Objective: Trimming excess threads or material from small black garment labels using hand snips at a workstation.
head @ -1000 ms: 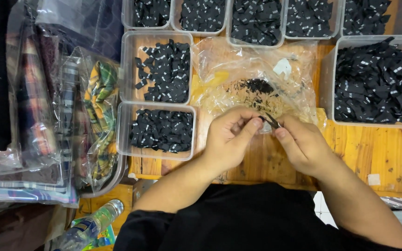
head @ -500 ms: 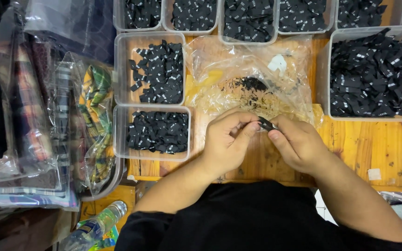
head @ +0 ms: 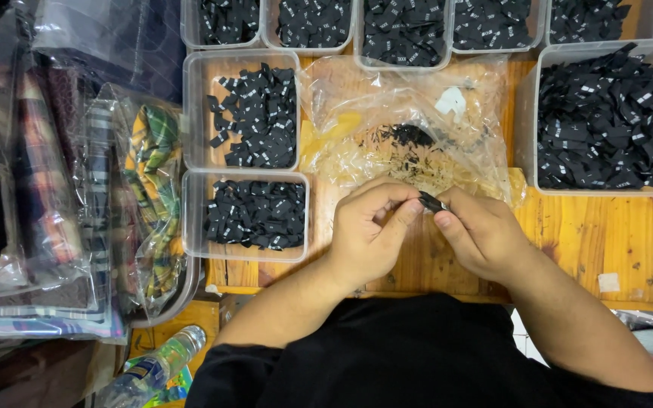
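My left hand (head: pixel 372 230) and right hand (head: pixel 481 234) pinch one small black fabric label (head: pixel 434 202) together, just below the crumpled clear plastic bag (head: pixel 410 128).

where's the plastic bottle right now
In the head view, the plastic bottle lies at the bottom left, below the bagged fabrics, beside the person's left arm.

Black labels (head: pixel 257 214) fill the tub just left of the clear bag (head: pixel 410 128); more above-left and right of it. Left of the tubs, bagged plaid cloth (head: pixel 62 204).
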